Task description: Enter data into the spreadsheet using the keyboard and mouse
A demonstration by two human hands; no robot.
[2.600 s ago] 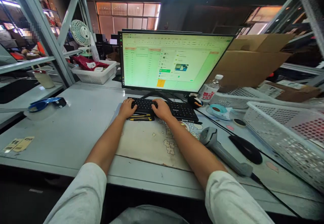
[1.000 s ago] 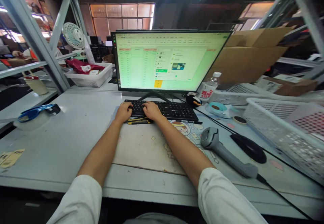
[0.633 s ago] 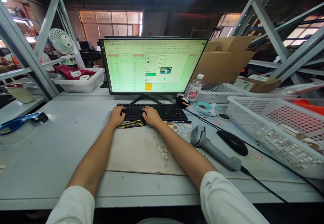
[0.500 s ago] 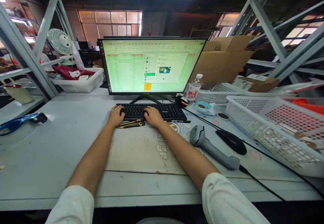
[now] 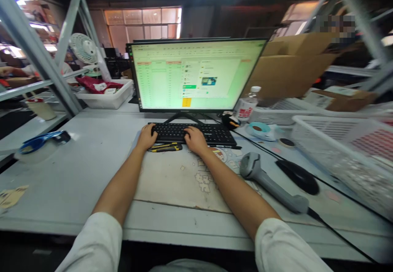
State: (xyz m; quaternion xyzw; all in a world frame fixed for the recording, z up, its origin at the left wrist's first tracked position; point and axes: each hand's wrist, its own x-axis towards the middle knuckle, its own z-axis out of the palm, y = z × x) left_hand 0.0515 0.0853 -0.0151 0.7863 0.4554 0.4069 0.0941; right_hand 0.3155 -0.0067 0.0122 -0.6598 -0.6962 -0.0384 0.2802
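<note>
My left hand [image 5: 147, 137] rests on the left end of a black keyboard [image 5: 172, 132], fingers spread over its keys. Around the keyboard's middle lies my right hand [image 5: 195, 139], its fingers also apart on the keys. Neither hand grips anything. Just in front of the keyboard, between my hands, is a black and yellow utility knife [image 5: 166, 147]. Behind the keys stands a monitor [image 5: 166, 83] with a spreadsheet and a chat window. Under my wrists stretches a printed desk mat [image 5: 172, 182].
On the right lie a grey barcode scanner [image 5: 270, 184], a black mouse [image 5: 297, 177], a tape roll [image 5: 259, 128] and a white basket [image 5: 331, 157]. A bottle [image 5: 247, 106] stands beside the monitor. Blue-handled tape [image 5: 39, 143] lies left; another person is partly visible far left.
The whole view has swung to the left, so everything appears farther right, and a yellowish paper shows at the left. Both hands stay on the keyboard.
</note>
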